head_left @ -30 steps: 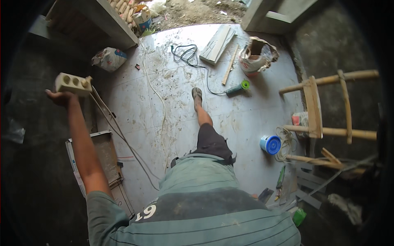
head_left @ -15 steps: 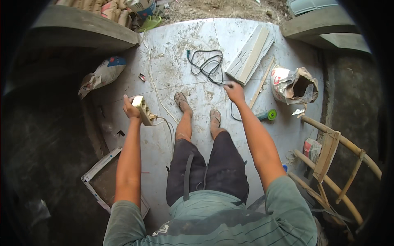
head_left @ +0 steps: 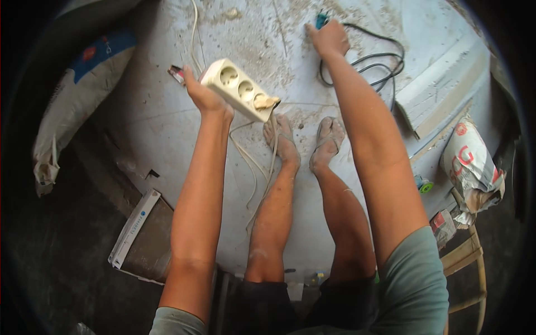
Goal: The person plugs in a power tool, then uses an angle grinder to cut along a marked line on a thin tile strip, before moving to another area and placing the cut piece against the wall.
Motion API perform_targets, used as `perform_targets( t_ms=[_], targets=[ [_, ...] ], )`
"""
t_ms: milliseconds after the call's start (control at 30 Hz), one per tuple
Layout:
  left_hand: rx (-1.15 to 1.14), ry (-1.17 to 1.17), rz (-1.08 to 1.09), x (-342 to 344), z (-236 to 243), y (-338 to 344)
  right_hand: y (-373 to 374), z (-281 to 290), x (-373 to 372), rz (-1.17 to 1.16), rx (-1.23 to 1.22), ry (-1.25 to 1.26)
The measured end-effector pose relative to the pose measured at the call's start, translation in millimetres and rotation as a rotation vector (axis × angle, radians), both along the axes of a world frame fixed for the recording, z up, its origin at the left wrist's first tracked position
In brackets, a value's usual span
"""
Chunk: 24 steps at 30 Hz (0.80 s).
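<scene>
My left hand (head_left: 206,97) grips a cream power strip (head_left: 234,84) by its near left side. The strip has three sockets, with a pale plug (head_left: 267,102) in the end one and pale cable hanging from it toward my sandalled feet. Farther forward and right, my right hand (head_left: 329,39) is closed on a teal plug (head_left: 321,19) on a black cord (head_left: 393,70), which lies in loops on the pale floor (head_left: 273,44). A small red packet (head_left: 177,74) lies just beyond my left fingers.
A white sack with blue print (head_left: 84,95) lies at left, above a flat carton (head_left: 139,229). At right are long pale boards (head_left: 438,84), a torn paper bag (head_left: 469,162), a green-rimmed tool (head_left: 425,184) and a bamboo ladder (head_left: 463,254).
I have stepped forward and the view has tilted down. My right hand, which came into view reaching toward the black cord, has moved up onto its teal plug. My left hand still carries the strip.
</scene>
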<state>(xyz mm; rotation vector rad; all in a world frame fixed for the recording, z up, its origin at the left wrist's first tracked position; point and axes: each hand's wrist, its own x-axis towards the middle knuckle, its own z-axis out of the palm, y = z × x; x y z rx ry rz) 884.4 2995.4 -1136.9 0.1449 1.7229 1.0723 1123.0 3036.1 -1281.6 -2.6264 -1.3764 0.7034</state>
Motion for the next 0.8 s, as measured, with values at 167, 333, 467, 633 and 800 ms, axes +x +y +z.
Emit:
perform_targets(
  t_ms=[167,333,467,633,800],
  targets=[
    [-0.064,-0.289,-0.021,-0.4,-43.9,1.8,-32.5,-7.4,21.2,0.245,0.278,0.139],
    [-0.119,-0.255,-0.135,-17.9,-41.9,3.3,-93.8,128.5,-13.0,0.348,0.313,0.482],
    [-0.165,-0.235,-0.246,11.3,-30.2,11.0,-96.7,194.6,-17.9,0.609,0.285,0.300],
    [-0.173,-0.301,-0.396,37.6,-17.3,11.7,-83.3,207.5,-24.8,0.564,0.172,0.360],
    [-0.217,-0.254,-0.407,44.5,-4.3,15.2,-67.1,211.1,-25.8,0.676,0.127,0.248]
  ],
)
